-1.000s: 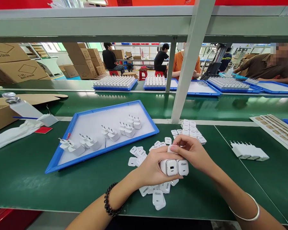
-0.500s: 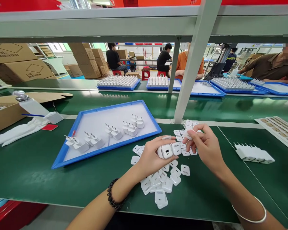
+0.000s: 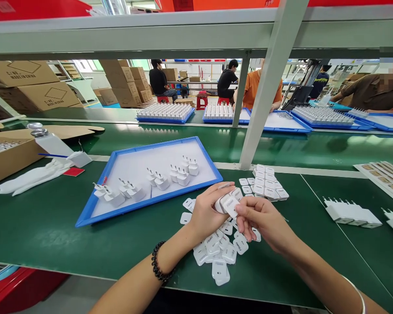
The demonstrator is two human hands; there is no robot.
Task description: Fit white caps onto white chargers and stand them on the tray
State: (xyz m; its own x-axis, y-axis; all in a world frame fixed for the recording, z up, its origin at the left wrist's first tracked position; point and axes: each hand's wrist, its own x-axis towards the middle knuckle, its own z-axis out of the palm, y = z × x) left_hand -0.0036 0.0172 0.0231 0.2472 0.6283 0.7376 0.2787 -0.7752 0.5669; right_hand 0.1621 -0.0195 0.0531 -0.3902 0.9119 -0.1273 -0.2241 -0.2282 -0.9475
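My left hand [image 3: 203,213] is closed around white plug chargers [image 3: 237,193], their faces turned toward me and to the right. Between the thumb and fingers of my right hand [image 3: 265,220] is a white square charger cover [image 3: 230,205] with printed lettering. It lies over the face of the nearer charger; whether it is seated there I cannot tell. Beneath both hands spreads a loose pile of the same covers [image 3: 212,244]. Behind my right hand, more covers [image 3: 267,183] sit in neat rows and stacks.
A blue-rimmed tray [image 3: 118,216] at left bears several upright plug chargers [image 3: 131,190]. More chargers [image 3: 352,213] stand in a row at right. A white glove [image 3: 36,176] and a pump bottle [image 3: 49,141] lie far left. A slanted post [image 3: 260,96] rises ahead; people sit beyond.
My right hand has moved left and down, bringing the cover from above the stacks onto the charger face. My left hand still holds the chargers.
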